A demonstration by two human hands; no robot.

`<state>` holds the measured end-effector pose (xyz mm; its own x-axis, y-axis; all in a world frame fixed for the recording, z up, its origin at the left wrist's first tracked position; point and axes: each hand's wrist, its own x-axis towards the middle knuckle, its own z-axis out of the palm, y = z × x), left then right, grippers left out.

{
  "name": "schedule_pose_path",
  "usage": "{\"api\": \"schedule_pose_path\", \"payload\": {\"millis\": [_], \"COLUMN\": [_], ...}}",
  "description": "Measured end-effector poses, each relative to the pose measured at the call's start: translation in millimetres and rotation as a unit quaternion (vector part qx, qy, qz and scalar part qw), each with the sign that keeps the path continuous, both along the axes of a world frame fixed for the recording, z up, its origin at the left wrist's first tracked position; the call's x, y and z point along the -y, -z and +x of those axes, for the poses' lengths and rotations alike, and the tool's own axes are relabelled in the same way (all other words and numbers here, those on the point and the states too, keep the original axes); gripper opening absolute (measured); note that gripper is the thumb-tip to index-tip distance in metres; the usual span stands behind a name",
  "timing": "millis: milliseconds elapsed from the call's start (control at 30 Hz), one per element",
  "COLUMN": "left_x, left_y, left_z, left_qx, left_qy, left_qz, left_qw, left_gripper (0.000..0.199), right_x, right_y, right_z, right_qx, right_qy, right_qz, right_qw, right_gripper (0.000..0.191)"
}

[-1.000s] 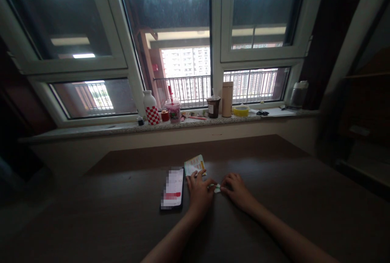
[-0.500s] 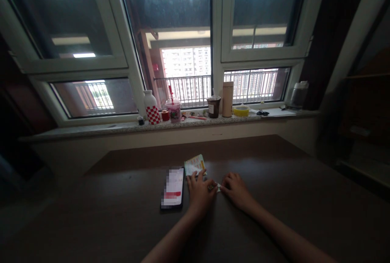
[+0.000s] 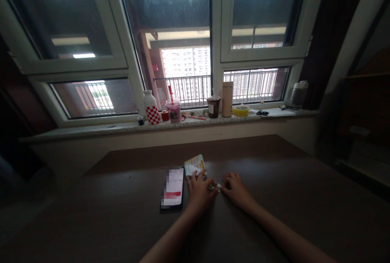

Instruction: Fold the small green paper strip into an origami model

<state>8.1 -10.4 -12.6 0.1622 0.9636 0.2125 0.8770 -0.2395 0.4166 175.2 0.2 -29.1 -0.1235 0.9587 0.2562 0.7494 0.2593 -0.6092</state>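
Between my two hands, low over the dark table (image 3: pixel 122 222), is a small pale piece (image 3: pixel 218 187), perhaps paper; its kind is too small to make out. My left hand (image 3: pixel 201 192) pinches its left end with thumb and forefinger, while its other fingers reach onto a printed card or packet (image 3: pixel 194 164). My right hand (image 3: pixel 236 190) has its fingers curled together at the piece's right end. A phone (image 3: pixel 173 189) with a lit, partly blurred screen lies flat just left of my left hand.
Along the windowsill (image 3: pixel 122 129) behind the table stand a red-checked white bottle (image 3: pixel 151 108), a pink drink cup (image 3: pixel 173 110), a dark cup (image 3: pixel 213 106), a tan flask (image 3: pixel 227 99), a yellow tape roll (image 3: pixel 241 111) and black scissors (image 3: pixel 262 113).
Both hands stay almost in place. A little more of the pale piece shows by the left fingertips. The card and phone have not moved.
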Motion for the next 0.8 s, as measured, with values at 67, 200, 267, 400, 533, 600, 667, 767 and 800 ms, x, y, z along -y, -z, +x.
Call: {"api": "schedule_pose_path", "payload": {"millis": [67, 200, 267, 400, 533, 600, 667, 767, 800], "left_x": [-0.6, -1.0, -1.1, -1.7, -1.9, -1.9, -2.0, -2.0, -2.1], "left_y": [-0.7, -0.8, -0.7, -0.6, 0.5, 0.9, 0.8, 0.6, 0.9], "left_z": [-0.9, -1.2, -1.0, -1.0, -1.3, -1.4, -1.6, -2.2, -2.5], "left_qx": [0.002, -0.002, -0.005, 0.000, -0.002, -0.006, -0.010, -0.014, -0.015], "left_qy": [0.002, 0.006, 0.008, 0.010, 0.014, 0.015, 0.015, 0.014, 0.014], "left_qz": [-0.004, 0.005, 0.003, -0.007, -0.004, -0.003, -0.006, -0.009, -0.008], "left_qw": [1.000, 1.000, 1.000, 1.000, 1.000, 1.000, 1.000, 1.000, 1.000], "left_gripper": [0.019, 0.019, 0.020, 0.021, 0.022, 0.022, 0.022, 0.021, 0.021], "right_x": [1.1, 2.5, 2.4, 1.8, 0.8, -0.7, -2.9, -6.6, -7.7], "right_y": [-0.5, -0.7, -0.3, 0.7, 1.8, 2.4, 3.0, 3.6, 3.7], "right_z": [0.6, 2.3, 2.8, 3.1, 3.3, 3.8, 4.7, 6.6, 7.4], "right_qx": [0.003, 0.001, 0.001, 0.004, -0.001, -0.010, -0.020, -0.035, -0.040], "right_qy": [0.001, -0.008, -0.009, -0.003, -0.003, 0.000, 0.005, 0.007, 0.007], "right_qz": [0.005, 0.005, -0.001, 0.001, 0.000, -0.005, -0.013, -0.027, -0.032], "right_qw": [1.000, 1.000, 1.000, 1.000, 1.000, 1.000, 1.000, 0.999, 0.999], "right_gripper": [0.007, 0.006, 0.005, 0.008, 0.012, 0.013, 0.013, 0.014, 0.014]}}
